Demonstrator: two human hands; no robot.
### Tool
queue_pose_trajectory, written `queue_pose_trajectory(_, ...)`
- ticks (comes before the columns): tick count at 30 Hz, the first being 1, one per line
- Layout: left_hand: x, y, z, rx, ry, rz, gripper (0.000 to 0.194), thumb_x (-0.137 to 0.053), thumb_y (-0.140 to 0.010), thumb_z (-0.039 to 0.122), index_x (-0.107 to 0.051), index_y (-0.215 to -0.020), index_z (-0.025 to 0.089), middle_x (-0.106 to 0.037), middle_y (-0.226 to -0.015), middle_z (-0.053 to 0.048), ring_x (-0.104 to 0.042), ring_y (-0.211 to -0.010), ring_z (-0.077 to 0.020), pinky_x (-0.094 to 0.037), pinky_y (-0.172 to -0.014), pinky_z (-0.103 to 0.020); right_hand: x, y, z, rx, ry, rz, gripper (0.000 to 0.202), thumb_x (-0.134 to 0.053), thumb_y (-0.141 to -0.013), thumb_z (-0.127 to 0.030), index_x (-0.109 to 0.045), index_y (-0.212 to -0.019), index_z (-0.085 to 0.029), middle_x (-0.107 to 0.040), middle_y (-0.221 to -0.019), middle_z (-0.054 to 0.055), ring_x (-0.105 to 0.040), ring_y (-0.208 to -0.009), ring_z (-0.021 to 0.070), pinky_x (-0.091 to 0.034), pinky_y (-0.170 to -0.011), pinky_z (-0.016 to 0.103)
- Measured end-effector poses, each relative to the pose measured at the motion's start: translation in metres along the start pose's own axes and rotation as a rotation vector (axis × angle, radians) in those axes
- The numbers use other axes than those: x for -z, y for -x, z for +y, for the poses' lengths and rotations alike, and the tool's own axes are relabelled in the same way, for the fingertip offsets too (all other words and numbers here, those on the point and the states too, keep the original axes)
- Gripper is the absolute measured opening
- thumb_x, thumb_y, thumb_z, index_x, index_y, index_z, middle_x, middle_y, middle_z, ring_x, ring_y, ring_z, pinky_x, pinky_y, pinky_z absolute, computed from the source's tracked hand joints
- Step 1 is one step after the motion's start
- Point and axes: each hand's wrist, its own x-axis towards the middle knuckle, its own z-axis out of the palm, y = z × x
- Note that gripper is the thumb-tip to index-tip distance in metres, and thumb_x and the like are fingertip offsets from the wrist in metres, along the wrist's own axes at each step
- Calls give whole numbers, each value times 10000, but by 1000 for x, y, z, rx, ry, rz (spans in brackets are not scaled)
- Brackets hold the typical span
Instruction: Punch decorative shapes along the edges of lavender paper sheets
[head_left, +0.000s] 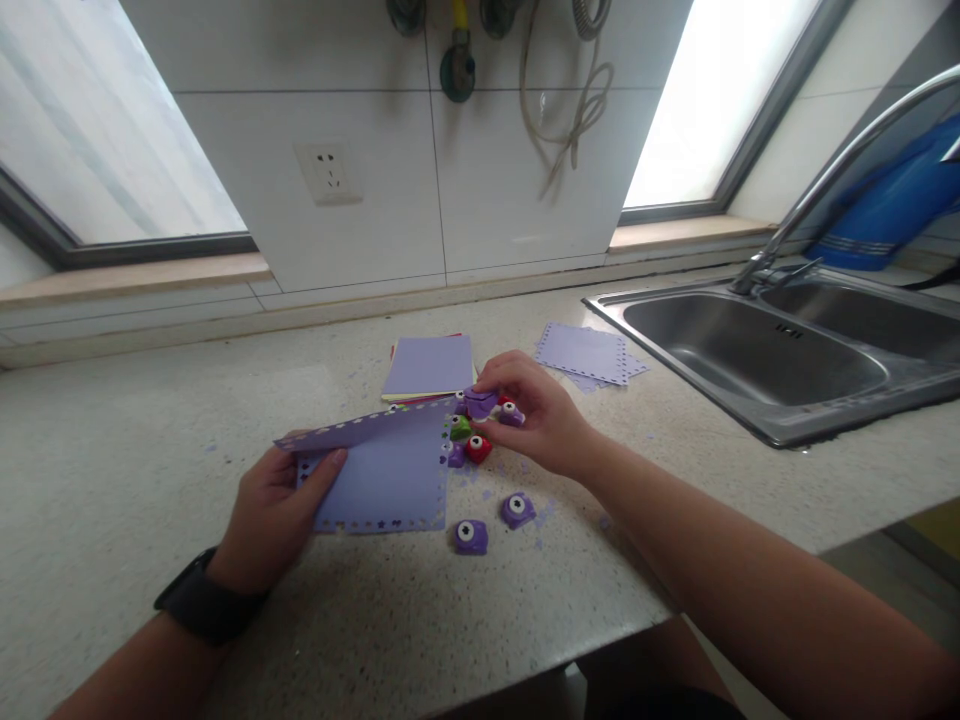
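My left hand (289,495) pinches the left side of a purple sheet of paper (390,475), thumb on top. Small shapes are punched along the sheet's edges, and its far edge curls up. At the sheet's far right corner, my right hand (536,410) grips a purple craft punch (480,403) between thumb and fingers. Whether the paper sits inside the punch's slot I cannot tell. Just beyond and below that hand lie a green punch (460,429), a red punch (478,449) and some purple ones, partly hidden. Nearer me rest two purple punches (471,537).
A stack of coloured paper (429,365) with purple on top lies behind the sheet. Punched purple sheets (581,352) lie by the steel sink (750,340) on the right. Paper scraps dot the speckled counter (150,450). A tiled wall with a socket (328,173) stands behind.
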Motion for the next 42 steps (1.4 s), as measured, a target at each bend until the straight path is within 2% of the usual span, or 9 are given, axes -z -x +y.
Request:
queue_pose_trajectory(7,3,-2,0,-115,-108,12,187,-765,-865,441,-751,-913,261,-760,-919,-41,-695,-861,-262,-565,-785,-375,2,-1,-7,78,32,-18,296,-802,-858,-184,-667,-1111,-262,-645,-1070,56,-629,-998,216,-560,-860,405)
queue_pose_trajectory(12,6,-3,-5,-160,-118,9,157,-761,-869,418,-751,-921,269,-765,-934,-35,-703,-890,-264,-559,-820,-386,2,-1,-7,103,31,-35,323,-818,-843,-199,-664,-1119,-263,-651,-1059,52,-632,-976,216,-559,-833,392)
queue_pose_trajectory(24,4,-1,-2,-146,-129,7,163,-761,-873,450,-748,-922,294,-761,-937,-29,-695,-885,-279,-561,-818,-405,2,-2,-7,47,39,-54,322,-822,-839,-238,-668,-1120,-265,-661,-1032,52,-635,-946,217,-552,-799,383)
queue_pose_trajectory(31,1,0,-2,-40,-52,0,290,-807,-831,509,-765,-990,270,-810,-1014,-47,-743,-946,-301,-608,-856,-409,-3,3,-3,-133,-44,-99,365,-827,-844,-282,-668,-1170,-237,-660,-1080,58,-659,-878,174,-576,-797,348)
queue_pose_trajectory(35,1,2,-1,-13,-7,-24,314,-824,-816,506,-768,-1012,267,-830,-1006,-45,-768,-897,-295,-641,-799,-397,-8,7,1,-256,-162,-126,415,-858,-827,-304,-666,-1185,-219,-659,-1055,50,-655,-822,149,-576,-755,325)
queue_pose_trajectory(42,-1,2,1,103,153,-54,376,-866,-781,478,-764,-1071,260,-833,-938,-33,-771,-770,-269,-664,-683,-380,-11,5,7,-539,-444,-116,422,-870,-827,-394,-701,-1157,-192,-669,-782,-17,-634,-669,120,-564,-656,291)
